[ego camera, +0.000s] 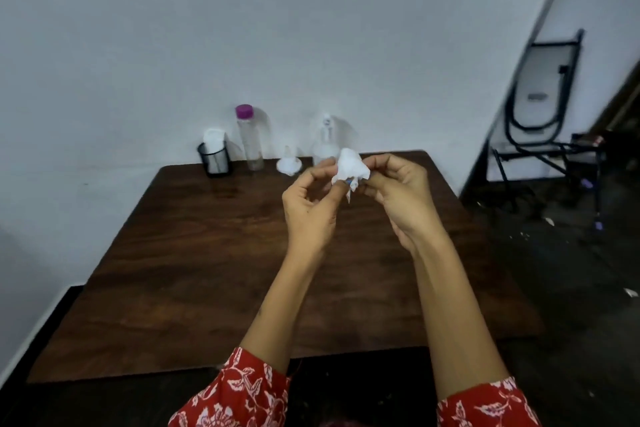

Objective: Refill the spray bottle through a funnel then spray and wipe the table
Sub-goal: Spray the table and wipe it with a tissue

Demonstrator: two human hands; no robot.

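Both hands are raised above the dark wooden table (207, 270) and hold a crumpled white tissue (349, 168) between them. My left hand (310, 208) pinches its left edge and my right hand (398, 194) pinches its right side. Behind the tissue, at the table's far edge, stands the clear spray bottle (325, 144) with a white trigger head, partly hidden. A small white funnel (287, 163) rests upside down to its left. Further left stands a tall clear water bottle (250, 139) with a purple cap.
A black mesh holder (214, 159) with white tissues sits at the far left of the table against the white wall. A folded black chair (543, 97) leans on the wall to the right, over a dark floor with scraps.
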